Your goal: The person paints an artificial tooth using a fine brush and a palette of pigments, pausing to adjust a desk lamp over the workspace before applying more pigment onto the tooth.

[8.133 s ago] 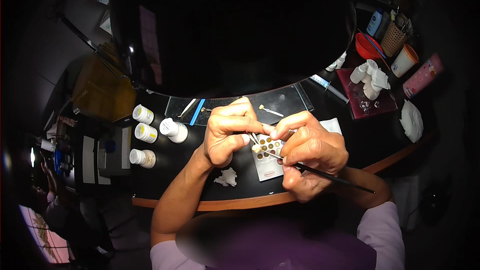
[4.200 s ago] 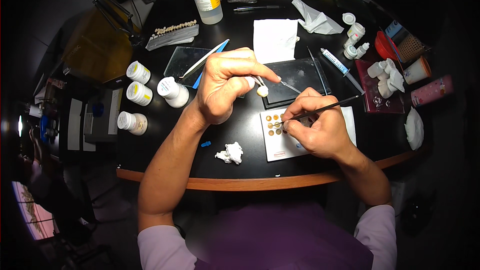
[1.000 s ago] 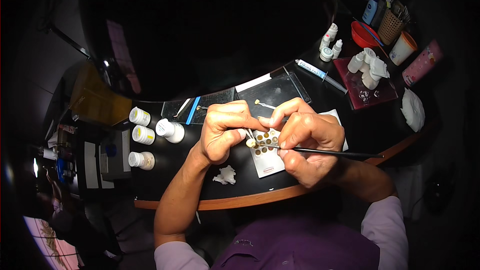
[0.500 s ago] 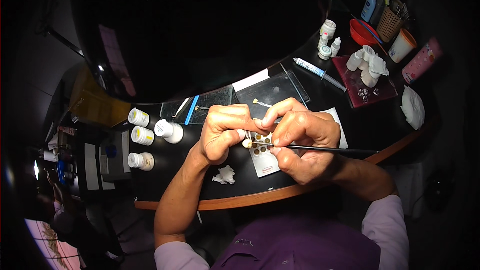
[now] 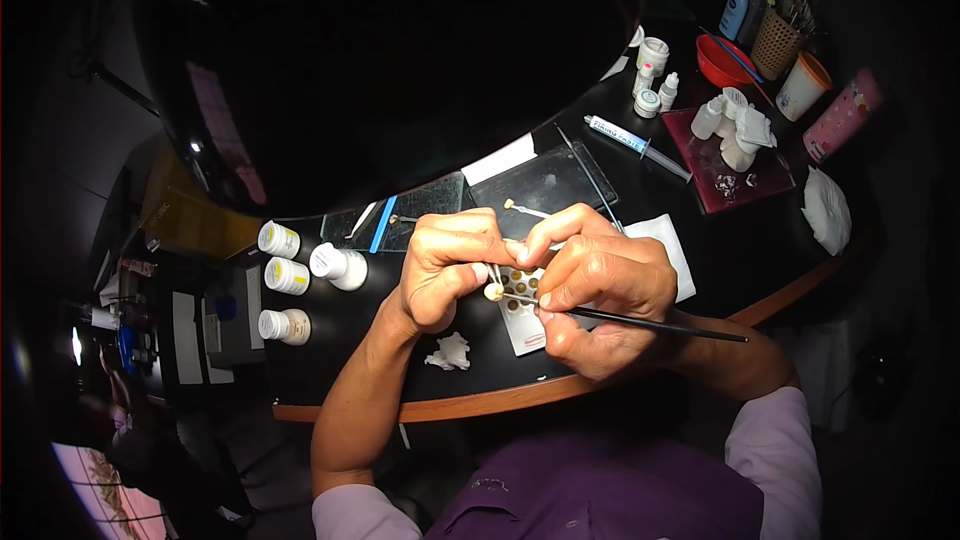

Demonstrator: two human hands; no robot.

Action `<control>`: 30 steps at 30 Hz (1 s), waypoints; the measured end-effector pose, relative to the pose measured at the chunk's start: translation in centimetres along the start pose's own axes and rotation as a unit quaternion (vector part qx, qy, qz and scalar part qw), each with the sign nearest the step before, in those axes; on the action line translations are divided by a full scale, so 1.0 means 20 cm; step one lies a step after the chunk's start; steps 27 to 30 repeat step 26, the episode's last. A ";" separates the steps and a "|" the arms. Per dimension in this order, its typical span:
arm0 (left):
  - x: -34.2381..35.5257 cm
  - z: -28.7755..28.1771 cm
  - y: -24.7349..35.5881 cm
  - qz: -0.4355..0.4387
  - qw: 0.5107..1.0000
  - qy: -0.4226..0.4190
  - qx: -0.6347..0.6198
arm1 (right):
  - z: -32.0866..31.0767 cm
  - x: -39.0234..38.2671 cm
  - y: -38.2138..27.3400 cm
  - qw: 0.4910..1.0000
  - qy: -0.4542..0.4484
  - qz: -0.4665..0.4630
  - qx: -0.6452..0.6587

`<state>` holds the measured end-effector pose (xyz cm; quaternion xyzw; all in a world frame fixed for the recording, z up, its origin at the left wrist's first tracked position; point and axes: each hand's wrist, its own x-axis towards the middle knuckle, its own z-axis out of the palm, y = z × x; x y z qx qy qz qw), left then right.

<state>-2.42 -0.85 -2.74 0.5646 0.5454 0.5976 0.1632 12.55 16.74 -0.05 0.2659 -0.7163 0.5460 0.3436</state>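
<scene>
My left hand (image 5: 446, 262) is closed on a pair of slim metal tweezers (image 5: 495, 273). A small cream dental crown (image 5: 493, 292) sits at their lower end. My right hand (image 5: 612, 288) pinches a thin brush (image 5: 665, 327) with a black handle, its fine tip pointing left at the crown. I cannot tell whether the tip touches it. The fingers of both hands meet above the crown. Beneath them lies a white card (image 5: 529, 340) with rows of round brownish spots, partly hidden by my right hand.
White jars (image 5: 287, 276) stand at the left, and a crumpled tissue (image 5: 450, 351) lies nearby. Behind my hands are a glass slab (image 5: 425, 202) and a dark tray (image 5: 560, 183). A large syringe (image 5: 640, 148), a dark red tray (image 5: 705, 190) and a red bowl (image 5: 722, 62) are right. A large black shape (image 5: 390, 70) fills the top.
My right hand has tipped slightly, and the brush's handle end has dropped lower. The crown stays beside the brush tip. The whole view has shifted a little.
</scene>
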 end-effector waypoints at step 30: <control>0.00 0.00 0.01 -0.013 1.000 0.000 -0.016 | 0.01 -0.02 0.01 0.999 -0.002 -0.044 -0.030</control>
